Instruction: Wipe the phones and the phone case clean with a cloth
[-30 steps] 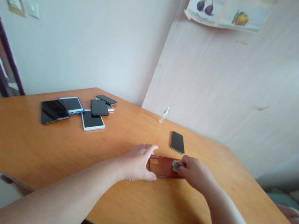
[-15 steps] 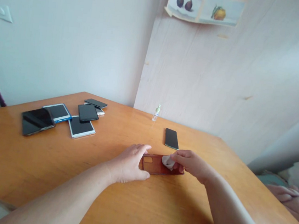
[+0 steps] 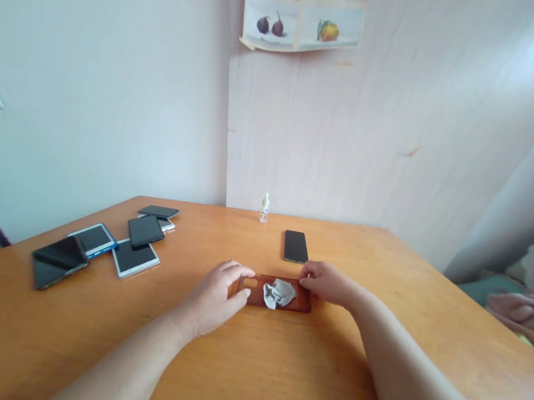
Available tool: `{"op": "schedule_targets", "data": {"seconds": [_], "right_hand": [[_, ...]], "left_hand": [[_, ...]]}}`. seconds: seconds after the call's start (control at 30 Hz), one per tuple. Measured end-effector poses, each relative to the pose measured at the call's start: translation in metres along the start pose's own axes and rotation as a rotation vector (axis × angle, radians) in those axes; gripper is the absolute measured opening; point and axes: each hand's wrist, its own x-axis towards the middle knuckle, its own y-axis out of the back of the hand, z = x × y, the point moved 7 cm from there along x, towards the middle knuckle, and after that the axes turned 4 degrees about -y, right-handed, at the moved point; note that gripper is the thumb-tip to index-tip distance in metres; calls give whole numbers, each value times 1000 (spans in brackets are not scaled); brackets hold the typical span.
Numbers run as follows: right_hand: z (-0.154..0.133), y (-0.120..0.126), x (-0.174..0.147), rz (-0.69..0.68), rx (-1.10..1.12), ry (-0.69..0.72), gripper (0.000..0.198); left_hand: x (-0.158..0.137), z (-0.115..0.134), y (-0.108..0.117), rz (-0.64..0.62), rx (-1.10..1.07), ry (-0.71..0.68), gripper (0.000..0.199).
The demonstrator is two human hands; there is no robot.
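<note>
A reddish-brown see-through phone case lies flat on the wooden table, hollow side up, its camera cut-out towards the left. My left hand grips the case's left end, fingers at the far edge and thumb on the near side. A crumpled whitish wipe rests inside the case, with neither hand on it. At the far right corner of the case, my right hand has its fingertips closed on the rim; part of that corner is hidden. Just beyond lies a dark-screened smartphone.
A small clear spray bottle stands near the table's back edge. On the left, several phones and tablets overlap, among them a black tablet and a white tablet. Fabric lies beyond the table's right edge.
My right hand has let go of the wipe, which now lies in the case, and moved to the case's far right corner. The camera view has turned and levelled.
</note>
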Motion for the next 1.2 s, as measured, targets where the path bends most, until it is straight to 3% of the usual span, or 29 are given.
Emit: {"op": "schedule_targets", "data": {"seconds": [0.13, 0.33, 0.5, 0.6, 0.73, 0.9, 1.03, 1.2], "right_hand": [[2, -5, 7, 17, -11, 22, 6], [1, -6, 11, 37, -28, 39, 8], [0, -7, 12, 42, -35, 52, 10], [0, -8, 14, 49, -46, 62, 9], [0, -9, 16, 55, -59, 63, 7], [1, -12, 20, 48, -76, 48, 6], [2, -12, 22, 47, -86, 30, 6], [0, -12, 19, 48, -76, 18, 9]], "left_hand": [[4, 15, -5, -45, -13, -20, 26], [19, 63, -35, -322, 106, -151, 35], [22, 78, -59, -413, 316, -75, 50], [21, 74, -60, -385, 362, -23, 57], [19, 51, -44, -331, 443, 63, 62], [23, 20, -29, -306, 476, 149, 36], [34, 7, -35, -251, 454, 211, 18], [52, 9, -57, -209, 401, 247, 23]]}}
